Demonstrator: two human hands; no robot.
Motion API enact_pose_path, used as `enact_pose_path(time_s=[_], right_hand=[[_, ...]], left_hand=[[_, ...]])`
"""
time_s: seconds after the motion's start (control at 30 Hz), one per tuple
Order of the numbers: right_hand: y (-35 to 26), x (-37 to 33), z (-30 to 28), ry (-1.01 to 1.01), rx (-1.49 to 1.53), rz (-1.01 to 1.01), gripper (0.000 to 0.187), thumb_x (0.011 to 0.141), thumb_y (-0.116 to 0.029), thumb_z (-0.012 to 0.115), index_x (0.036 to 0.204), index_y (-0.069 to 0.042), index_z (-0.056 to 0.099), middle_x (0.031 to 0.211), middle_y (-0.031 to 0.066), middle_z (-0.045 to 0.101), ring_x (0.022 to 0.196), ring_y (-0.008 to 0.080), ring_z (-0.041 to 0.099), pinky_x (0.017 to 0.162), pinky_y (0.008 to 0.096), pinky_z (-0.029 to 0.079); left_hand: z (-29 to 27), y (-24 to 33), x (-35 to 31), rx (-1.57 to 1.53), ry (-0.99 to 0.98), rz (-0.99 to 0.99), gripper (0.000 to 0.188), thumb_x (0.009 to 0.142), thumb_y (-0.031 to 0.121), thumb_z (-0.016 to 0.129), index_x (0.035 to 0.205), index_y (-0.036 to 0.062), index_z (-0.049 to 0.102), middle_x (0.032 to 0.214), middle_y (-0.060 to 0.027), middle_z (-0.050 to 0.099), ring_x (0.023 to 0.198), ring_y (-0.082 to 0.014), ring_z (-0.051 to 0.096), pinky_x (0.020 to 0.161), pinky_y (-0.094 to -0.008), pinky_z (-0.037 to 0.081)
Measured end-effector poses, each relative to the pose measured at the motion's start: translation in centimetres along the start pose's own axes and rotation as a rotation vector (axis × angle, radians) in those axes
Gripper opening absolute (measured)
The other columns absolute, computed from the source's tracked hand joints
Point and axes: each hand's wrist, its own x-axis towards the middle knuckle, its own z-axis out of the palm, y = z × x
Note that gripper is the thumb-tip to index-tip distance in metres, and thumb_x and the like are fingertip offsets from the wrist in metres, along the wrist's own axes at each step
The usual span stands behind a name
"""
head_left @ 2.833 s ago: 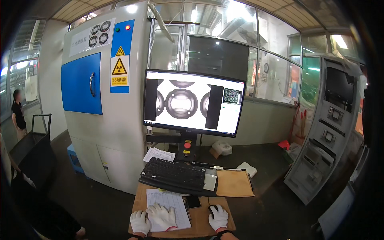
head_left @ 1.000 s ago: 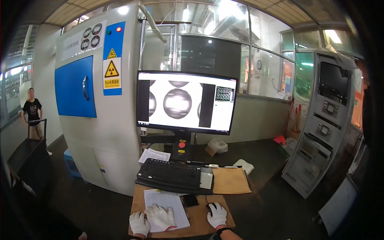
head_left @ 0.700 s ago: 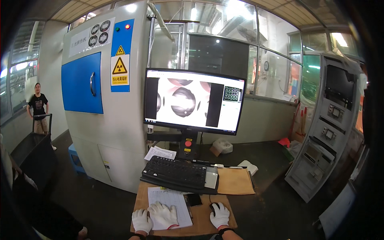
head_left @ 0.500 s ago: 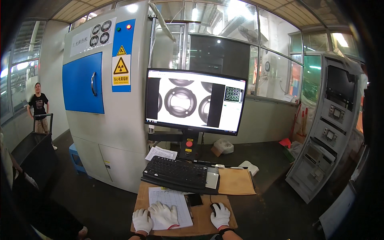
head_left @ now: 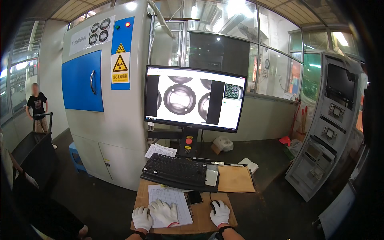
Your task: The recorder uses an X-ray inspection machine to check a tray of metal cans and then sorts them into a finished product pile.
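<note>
My right hand (head_left: 220, 213), in a white knit glove, rests over a black computer mouse (head_left: 215, 205) on the brown desk board. My left hand (head_left: 142, 219), gloved the same way, lies on the board at the left edge of a printed form sheet (head_left: 182, 210), its fingers stretched out and holding nothing. Beside it, on the sheet, lies a loose white glove (head_left: 164, 212). Behind the hands stands a black keyboard (head_left: 176, 170). Above it, a monitor (head_left: 195, 100) displays a grey picture of round ring-shaped parts.
A large grey cabinet with a blue door (head_left: 82, 82) stands at the left. A phone (head_left: 195, 197) and a brown folder (head_left: 235, 179) lie near the keyboard. A grey instrument rack (head_left: 324, 132) stands right. At far left are a person (head_left: 38, 104) and a black cart (head_left: 34, 152).
The view has shifted slightly, so the monitor and desk sit a little higher in the picture. Both hands stay in place, and the monitor picture looks the same.
</note>
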Motion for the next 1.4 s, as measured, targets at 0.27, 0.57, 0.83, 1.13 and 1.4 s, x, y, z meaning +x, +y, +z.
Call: enact_pose_path(time_s=[0.27, 0.57, 0.83, 1.13, 1.4], right_hand=[[-0.1, 0.2, -0.2, 0.007, -0.015, -0.010, 0.051, 0.081, -0.029, 0.069, 0.132, -0.022, 0.065, 0.137, 0.0167, 0.058, 0.110, 0.0433, 0.061, 0.093, 0.0573, 0.049], [0.1, 0.1, 0.1, 0.046, -0.039, -0.039, 0.049, 0.081, -0.029, 0.069, 0.130, -0.023, 0.066, 0.137, 0.0161, 0.058, 0.105, 0.0421, 0.063, 0.091, 0.0555, 0.051], [-0.7, 0.0, -0.7, -0.014, -0.033, 0.007, 0.050, 0.083, -0.029, 0.068, 0.132, -0.023, 0.066, 0.137, 0.0166, 0.060, 0.110, 0.0425, 0.061, 0.095, 0.0546, 0.050], [-0.2, 0.3, -0.9, 0.016, -0.013, -0.031, 0.052, 0.081, -0.028, 0.070, 0.132, -0.020, 0.064, 0.136, 0.0165, 0.059, 0.110, 0.0424, 0.061, 0.094, 0.0557, 0.050], [-0.4, 0.0, -0.2, 0.017, -0.029, -0.019, 0.056, 0.080, -0.027, 0.071, 0.134, -0.019, 0.061, 0.140, 0.0162, 0.058, 0.115, 0.0434, 0.059, 0.098, 0.0559, 0.048]], left_hand=[[0.2, -0.1, -0.1, -0.011, -0.030, -0.023, 0.025, 0.077, 0.017, 0.067, 0.100, 0.0075, 0.068, 0.111, -0.0125, 0.065, 0.111, -0.0349, 0.057, 0.101, -0.0494, 0.042], [-1.0, 0.8, 0.6, -0.052, -0.017, -0.023, 0.024, 0.075, 0.016, 0.066, 0.098, 0.0074, 0.067, 0.109, -0.0127, 0.064, 0.110, -0.0352, 0.057, 0.101, -0.0495, 0.041], [-0.1, 0.3, 0.1, -0.033, -0.005, -0.039, 0.022, 0.076, 0.015, 0.065, 0.097, 0.0078, 0.066, 0.109, -0.0132, 0.063, 0.111, -0.0355, 0.056, 0.102, -0.0498, 0.040], [-0.3, 0.5, 0.3, -0.028, 0.009, -0.041, 0.023, 0.075, 0.016, 0.067, 0.096, 0.0079, 0.067, 0.104, -0.0121, 0.064, 0.105, -0.0342, 0.058, 0.097, -0.0492, 0.043], [0.0, -0.2, -0.3, -0.002, 0.025, -0.015, 0.030, 0.076, 0.017, 0.068, 0.105, 0.0074, 0.070, 0.111, -0.0121, 0.065, 0.108, -0.0339, 0.059, 0.100, -0.0501, 0.043]])
